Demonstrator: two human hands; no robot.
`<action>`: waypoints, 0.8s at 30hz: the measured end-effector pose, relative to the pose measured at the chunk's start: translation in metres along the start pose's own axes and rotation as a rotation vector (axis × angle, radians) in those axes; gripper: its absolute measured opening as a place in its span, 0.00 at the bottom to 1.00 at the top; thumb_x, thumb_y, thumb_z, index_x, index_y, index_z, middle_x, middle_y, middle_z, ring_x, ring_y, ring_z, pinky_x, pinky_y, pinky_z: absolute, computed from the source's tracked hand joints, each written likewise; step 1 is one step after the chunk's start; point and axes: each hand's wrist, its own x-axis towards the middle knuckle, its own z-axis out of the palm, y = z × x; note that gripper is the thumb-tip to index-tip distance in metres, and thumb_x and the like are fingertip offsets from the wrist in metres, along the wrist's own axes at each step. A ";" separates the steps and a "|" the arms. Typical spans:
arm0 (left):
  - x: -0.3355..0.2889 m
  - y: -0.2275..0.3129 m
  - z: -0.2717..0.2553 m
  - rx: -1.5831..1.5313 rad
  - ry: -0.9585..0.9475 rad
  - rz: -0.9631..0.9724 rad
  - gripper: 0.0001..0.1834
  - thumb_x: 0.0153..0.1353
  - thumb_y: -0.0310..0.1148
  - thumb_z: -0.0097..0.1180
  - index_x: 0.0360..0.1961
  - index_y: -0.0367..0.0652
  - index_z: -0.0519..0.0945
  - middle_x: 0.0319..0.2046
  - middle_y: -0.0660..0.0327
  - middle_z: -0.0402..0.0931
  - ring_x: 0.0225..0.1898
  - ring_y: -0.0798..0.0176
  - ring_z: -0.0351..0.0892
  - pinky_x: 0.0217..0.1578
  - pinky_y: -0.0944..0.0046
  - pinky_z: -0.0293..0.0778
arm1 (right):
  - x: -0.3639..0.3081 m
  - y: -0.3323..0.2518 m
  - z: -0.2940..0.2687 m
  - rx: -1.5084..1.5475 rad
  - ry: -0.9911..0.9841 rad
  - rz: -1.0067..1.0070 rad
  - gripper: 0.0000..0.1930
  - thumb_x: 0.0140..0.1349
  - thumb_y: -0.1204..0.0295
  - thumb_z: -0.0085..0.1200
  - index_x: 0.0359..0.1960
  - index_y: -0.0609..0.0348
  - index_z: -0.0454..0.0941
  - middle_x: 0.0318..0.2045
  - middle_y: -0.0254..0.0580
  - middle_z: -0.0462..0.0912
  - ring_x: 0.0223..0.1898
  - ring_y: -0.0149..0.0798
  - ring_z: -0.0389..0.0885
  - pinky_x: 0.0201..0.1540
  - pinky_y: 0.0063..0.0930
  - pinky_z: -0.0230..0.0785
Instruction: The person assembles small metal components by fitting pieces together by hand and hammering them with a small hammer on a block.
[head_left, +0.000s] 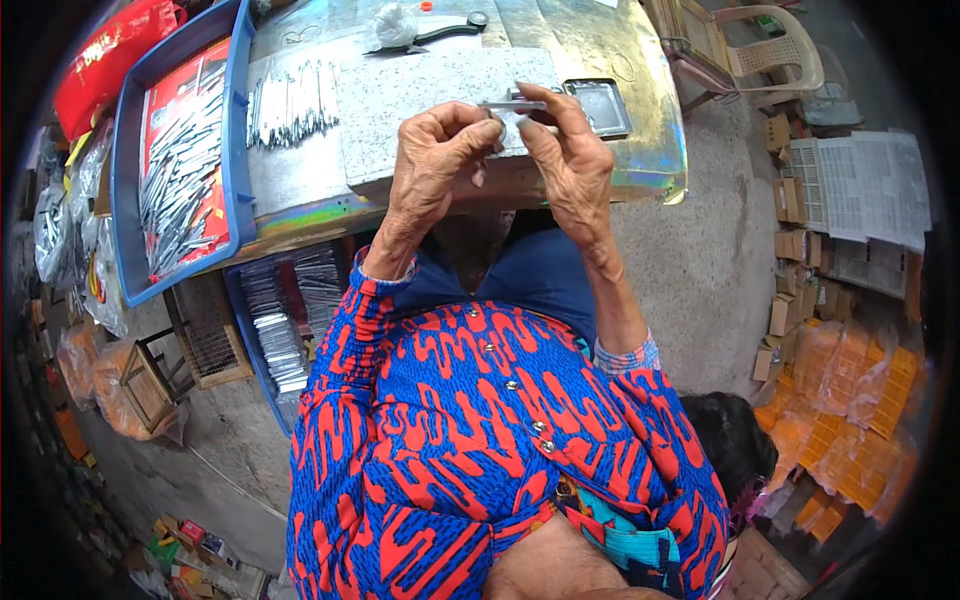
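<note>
Head view: red-lined blue tray point(236, 150), table's left.

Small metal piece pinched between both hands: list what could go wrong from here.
1. The small metal piece is held only by the fingertips of the left hand and right hand; a slip could drop it past the table edge into the lap or onto the floor.
2. The loose metal strips lie close to the left forearm; a sideways sweep might scatter them.
3. The small metal tray sits just beyond the right hand and could be knocked.
</note>
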 end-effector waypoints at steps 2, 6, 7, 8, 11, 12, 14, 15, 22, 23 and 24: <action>-0.005 0.004 0.003 -0.012 -0.054 -0.073 0.07 0.54 0.30 0.56 0.26 0.36 0.75 0.21 0.61 0.76 0.18 0.75 0.70 0.16 0.76 0.67 | 0.004 0.001 0.004 0.084 -0.027 0.024 0.12 0.59 0.73 0.50 0.43 0.61 0.74 0.35 0.38 0.75 0.33 0.29 0.73 0.35 0.19 0.66; -0.011 0.007 0.008 -0.228 -0.093 -0.196 0.07 0.55 0.30 0.55 0.27 0.38 0.72 0.22 0.59 0.75 0.18 0.75 0.70 0.15 0.78 0.65 | 0.001 -0.001 0.011 0.375 0.014 0.160 0.09 0.59 0.69 0.51 0.36 0.61 0.78 0.25 0.30 0.75 0.27 0.22 0.69 0.30 0.14 0.62; -0.013 0.009 0.008 -0.224 -0.085 -0.192 0.07 0.55 0.30 0.55 0.27 0.38 0.72 0.22 0.59 0.75 0.18 0.75 0.70 0.15 0.78 0.65 | 0.001 -0.002 0.010 0.502 0.023 0.217 0.10 0.59 0.67 0.51 0.35 0.61 0.78 0.24 0.29 0.75 0.26 0.21 0.68 0.29 0.14 0.61; -0.014 0.012 0.007 -0.283 -0.146 -0.224 0.06 0.56 0.29 0.54 0.29 0.38 0.71 0.21 0.60 0.74 0.17 0.74 0.69 0.14 0.78 0.65 | 0.001 0.001 0.012 0.493 0.033 0.158 0.11 0.59 0.65 0.51 0.32 0.62 0.78 0.22 0.30 0.75 0.24 0.20 0.67 0.28 0.14 0.60; -0.019 0.016 0.007 -0.368 -0.214 -0.290 0.07 0.57 0.29 0.53 0.31 0.38 0.70 0.20 0.60 0.71 0.15 0.76 0.63 0.12 0.78 0.61 | 0.001 -0.008 0.011 0.672 0.014 0.229 0.13 0.59 0.65 0.51 0.30 0.64 0.77 0.23 0.31 0.75 0.24 0.21 0.67 0.28 0.14 0.59; -0.020 0.017 0.007 -0.419 -0.280 -0.335 0.07 0.57 0.29 0.53 0.31 0.38 0.70 0.20 0.60 0.71 0.15 0.76 0.62 0.12 0.78 0.60 | 0.004 -0.007 0.011 0.665 0.028 0.193 0.13 0.59 0.64 0.50 0.29 0.65 0.77 0.23 0.32 0.75 0.24 0.22 0.67 0.29 0.14 0.59; -0.022 0.018 0.005 -0.457 -0.406 -0.384 0.07 0.55 0.30 0.55 0.31 0.39 0.70 0.19 0.59 0.71 0.14 0.76 0.61 0.12 0.78 0.56 | 0.006 -0.007 0.009 0.814 -0.014 0.246 0.14 0.60 0.64 0.49 0.26 0.65 0.75 0.23 0.35 0.75 0.25 0.24 0.69 0.29 0.15 0.60; -0.024 0.017 0.004 -0.409 -0.420 -0.392 0.08 0.54 0.30 0.56 0.29 0.39 0.71 0.19 0.59 0.71 0.14 0.75 0.60 0.12 0.77 0.55 | 0.007 -0.002 0.010 0.878 -0.039 0.221 0.15 0.61 0.64 0.48 0.26 0.66 0.75 0.23 0.36 0.75 0.25 0.24 0.69 0.29 0.16 0.60; -0.031 0.045 -0.023 -0.029 -0.181 -0.289 0.07 0.53 0.31 0.57 0.30 0.39 0.75 0.21 0.66 0.74 0.17 0.79 0.66 0.15 0.81 0.60 | 0.016 -0.009 0.012 0.735 -0.116 0.397 0.16 0.63 0.63 0.45 0.33 0.67 0.74 0.25 0.37 0.75 0.25 0.21 0.68 0.27 0.13 0.61; -0.029 0.051 -0.031 0.147 -0.074 -0.190 0.07 0.54 0.32 0.55 0.29 0.39 0.76 0.20 0.66 0.74 0.17 0.79 0.66 0.15 0.81 0.60 | 0.018 -0.009 0.012 0.696 -0.058 0.434 0.16 0.64 0.63 0.44 0.36 0.67 0.74 0.25 0.36 0.75 0.25 0.21 0.68 0.27 0.13 0.60; -0.025 0.054 -0.047 0.250 0.000 -0.103 0.07 0.54 0.32 0.55 0.29 0.39 0.77 0.19 0.66 0.74 0.17 0.80 0.66 0.15 0.81 0.59 | 0.016 -0.004 0.008 0.567 -0.040 0.400 0.14 0.63 0.66 0.44 0.39 0.67 0.73 0.25 0.36 0.75 0.24 0.20 0.67 0.26 0.12 0.60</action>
